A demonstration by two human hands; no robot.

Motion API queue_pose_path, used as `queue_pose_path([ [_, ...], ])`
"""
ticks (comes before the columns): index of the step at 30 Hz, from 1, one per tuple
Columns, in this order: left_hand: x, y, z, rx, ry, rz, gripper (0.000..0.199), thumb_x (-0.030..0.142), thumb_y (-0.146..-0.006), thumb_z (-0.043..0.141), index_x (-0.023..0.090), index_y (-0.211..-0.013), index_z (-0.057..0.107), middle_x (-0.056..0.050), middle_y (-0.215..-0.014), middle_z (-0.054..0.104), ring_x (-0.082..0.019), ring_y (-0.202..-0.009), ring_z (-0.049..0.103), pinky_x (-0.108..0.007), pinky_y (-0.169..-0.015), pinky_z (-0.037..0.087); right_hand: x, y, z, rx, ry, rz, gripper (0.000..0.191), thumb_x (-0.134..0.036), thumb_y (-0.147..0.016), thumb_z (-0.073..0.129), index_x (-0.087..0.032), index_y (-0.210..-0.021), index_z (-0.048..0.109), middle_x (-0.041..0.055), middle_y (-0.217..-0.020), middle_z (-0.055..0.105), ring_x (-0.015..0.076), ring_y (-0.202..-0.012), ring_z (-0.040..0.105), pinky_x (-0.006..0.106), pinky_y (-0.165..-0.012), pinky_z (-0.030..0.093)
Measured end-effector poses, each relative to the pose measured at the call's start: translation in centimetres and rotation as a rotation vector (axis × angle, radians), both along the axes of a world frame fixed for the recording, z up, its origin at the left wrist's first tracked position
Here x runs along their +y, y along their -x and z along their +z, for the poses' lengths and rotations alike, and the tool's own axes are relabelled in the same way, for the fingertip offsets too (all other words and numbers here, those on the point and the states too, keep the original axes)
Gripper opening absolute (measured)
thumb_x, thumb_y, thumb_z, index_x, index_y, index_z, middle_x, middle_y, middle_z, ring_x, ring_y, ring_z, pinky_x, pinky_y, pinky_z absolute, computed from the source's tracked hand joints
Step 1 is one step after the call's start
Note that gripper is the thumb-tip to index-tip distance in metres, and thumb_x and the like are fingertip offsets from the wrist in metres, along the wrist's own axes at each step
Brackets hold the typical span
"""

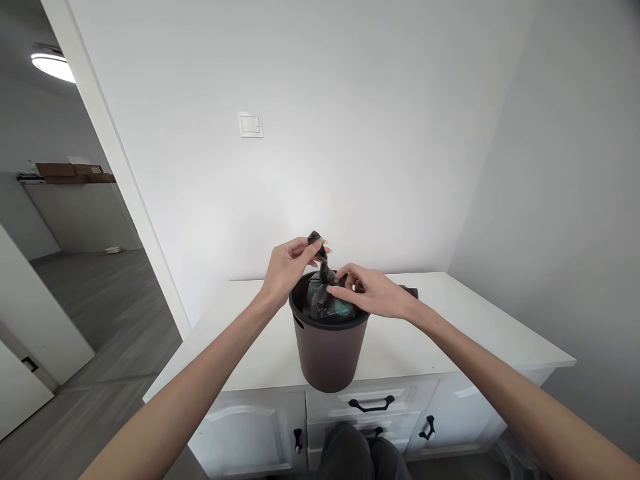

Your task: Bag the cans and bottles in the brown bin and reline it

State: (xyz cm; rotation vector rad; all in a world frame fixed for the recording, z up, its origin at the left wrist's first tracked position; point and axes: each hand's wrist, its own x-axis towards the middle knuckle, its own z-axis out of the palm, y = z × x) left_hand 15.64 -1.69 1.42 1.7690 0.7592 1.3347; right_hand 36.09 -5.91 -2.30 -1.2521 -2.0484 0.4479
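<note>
A dark brown bin (pixel 331 357) with a black rim stands on the white cabinet top. Inside it sits a black plastic bag (pixel 325 297), partly see-through with something greenish in it, its top twisted into a narrow neck. My left hand (pixel 295 263) pinches the bag's upper end above the rim. Thumb and index finger apart, my right hand (pixel 367 290) is at the right side of the twisted neck, over the rim; its other fingers are curled and partly hidden.
The white cabinet (pixel 480 327) has drawers and doors with black handles. Behind my right wrist lies a small black item (pixel 411 291). A light switch (pixel 251 125) is on the wall. At left, a doorway shows cardboard boxes (pixel 70 171).
</note>
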Motion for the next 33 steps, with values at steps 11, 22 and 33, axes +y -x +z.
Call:
queue_pose_path([
  [11, -2.1, 2.0, -2.9, 0.107, -0.053, 0.102, 0.073, 0.052, -0.088, 0.074, 0.026, -0.149, 0.045, -0.013, -0.142, 0.062, -0.024, -0.118, 0.065, -0.039, -0.102, 0.049, 2.9, 0.8, -0.2, 0.203, 0.062, -0.028, 0.048, -0.068, -0.089, 0.059, -0.022, -0.073, 0.057, -0.0023, -0.070, 0.059, 0.0149, -0.067, 0.053, 0.028, -0.062, 0.042],
  [22, -4.9, 4.4, -13.1, 0.426, -0.484, 0.357, 0.083, 0.049, -0.088, 0.076, 0.027, -0.150, 0.027, -0.019, -0.155, 0.036, -0.034, -0.148, 0.037, -0.057, -0.119, 0.036, 0.6, -3.4, 3.6, 1.034, -0.089, -0.268, 0.034, -0.050, -0.081, 0.075, -0.022, -0.078, 0.056, -0.0063, -0.061, 0.048, 0.0096, -0.051, 0.043, 0.025, -0.044, 0.035],
  [33, -4.1, 4.2, -13.4, 0.636, -0.698, 0.353, 0.042, 0.046, -0.090, 0.076, 0.026, -0.123, 0.059, -0.009, -0.121, 0.065, -0.031, -0.126, 0.052, -0.050, -0.108, 0.036, 0.7, -16.1, 0.4, 0.597, -0.504, -0.904, 0.025, -0.043, -0.096, 0.061, -0.020, -0.086, 0.059, 0.0065, -0.082, 0.063, 0.0166, -0.073, 0.054, 0.038, -0.072, 0.042],
])
